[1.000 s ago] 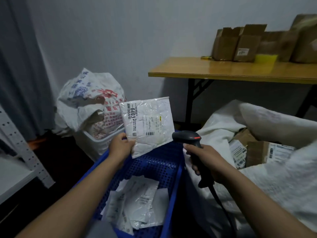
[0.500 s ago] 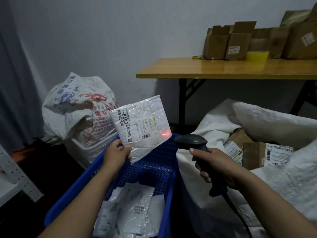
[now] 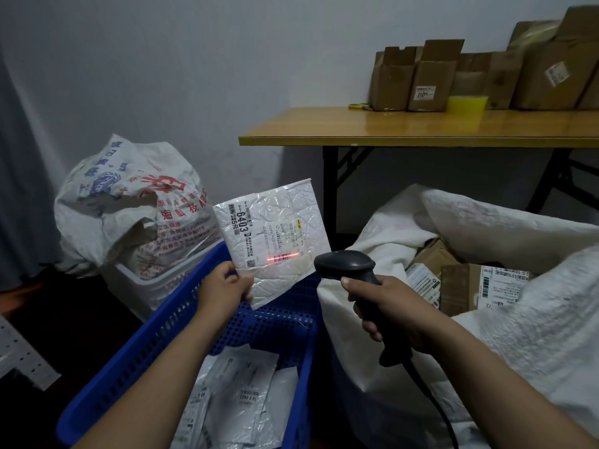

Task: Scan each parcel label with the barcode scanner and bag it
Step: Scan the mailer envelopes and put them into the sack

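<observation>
A dim room: wooden table (image 3: 421,128) against pale wall (image 3: 194,76).

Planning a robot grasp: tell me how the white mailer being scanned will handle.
The white mailer is probably light: the left hand holds it up by one corner. Likely fairly stiff, since it stands without drooping. Its glossy, crinkled film may be slippery.

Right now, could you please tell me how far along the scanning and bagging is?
Done, apparently: labelled cartons already lie in the white woven sack. In hand: the left hand holds a white bubble mailer while the right hand aims the barcode scanner, its red line across the barcode. Left: bagging this mailer, then the flat mailers in the blue crate.
</observation>
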